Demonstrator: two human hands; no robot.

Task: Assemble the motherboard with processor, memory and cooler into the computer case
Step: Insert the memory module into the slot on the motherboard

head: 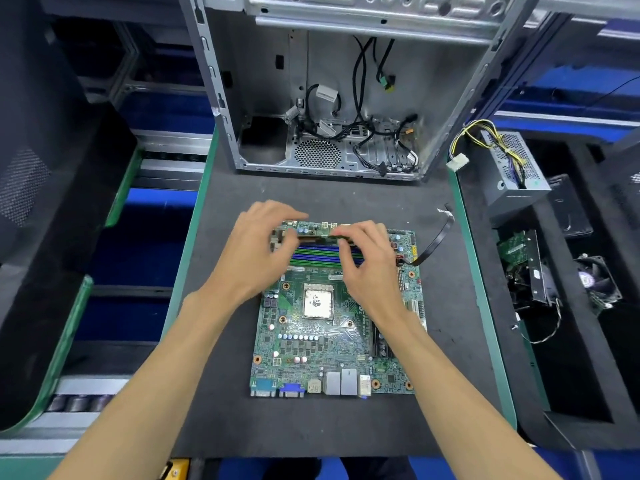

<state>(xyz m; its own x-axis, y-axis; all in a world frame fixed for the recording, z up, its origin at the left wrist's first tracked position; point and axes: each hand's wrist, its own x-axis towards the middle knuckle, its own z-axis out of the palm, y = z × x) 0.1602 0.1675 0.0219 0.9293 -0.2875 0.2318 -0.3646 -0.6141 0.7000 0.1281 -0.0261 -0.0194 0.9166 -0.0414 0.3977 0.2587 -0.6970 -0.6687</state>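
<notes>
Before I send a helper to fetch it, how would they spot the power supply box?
Start at the open metal computer case at the back of the dark mat. Look right, past the mat's green edge, into the black foam tray. The power supply box is the grey perforated box trailing yellow and black wires.

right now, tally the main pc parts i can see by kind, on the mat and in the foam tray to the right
motherboard: 1
processor: 1
memory stick, held over the slots by left hand and right hand: 1
computer case: 1
power supply: 1
fan: 1
total: 6
</notes>
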